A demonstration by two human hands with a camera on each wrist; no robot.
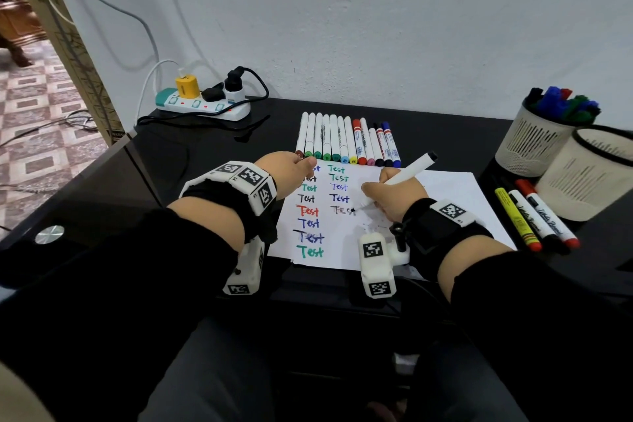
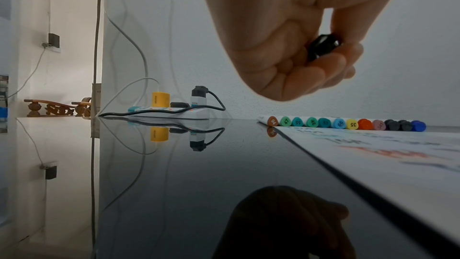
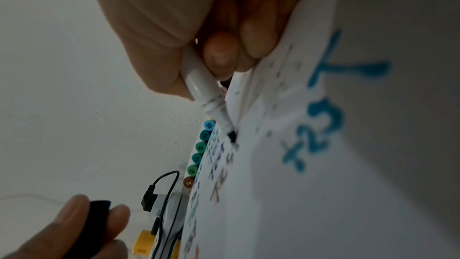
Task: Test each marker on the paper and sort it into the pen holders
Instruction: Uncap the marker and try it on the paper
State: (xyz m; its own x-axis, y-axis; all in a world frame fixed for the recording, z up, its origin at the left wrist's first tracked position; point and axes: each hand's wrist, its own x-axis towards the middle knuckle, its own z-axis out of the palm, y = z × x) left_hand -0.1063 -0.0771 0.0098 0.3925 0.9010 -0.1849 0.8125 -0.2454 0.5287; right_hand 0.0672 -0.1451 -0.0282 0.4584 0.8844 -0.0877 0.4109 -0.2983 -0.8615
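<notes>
Two hands are at work over the paper (image 1: 445, 195), which lies on the black bench (image 1: 191, 161) near its front edge. My right hand (image 1: 394, 195) is clamped on a white marker (image 1: 407, 171), fingers curled round the barrel, the black tip (image 3: 232, 135) touching the sheet at the end of a faint grey "Test" in the second column. My left hand (image 1: 291, 171) hovers over the paper's far left corner, thumb and fingers pinching a black cap (image 2: 323, 46).

Behind the paper, toward the back edge, a row of capped markers (image 1: 346, 140) lies side by side, their coloured ends just beside the sheet. At the right edge stand two pale pen holders: the far holder (image 1: 527, 144) has markers in it; I cannot see into the near holder (image 1: 582, 181). Three more markers (image 1: 534, 216) lie before them. A power strip (image 1: 205, 106) sits at the back left corner.
</notes>
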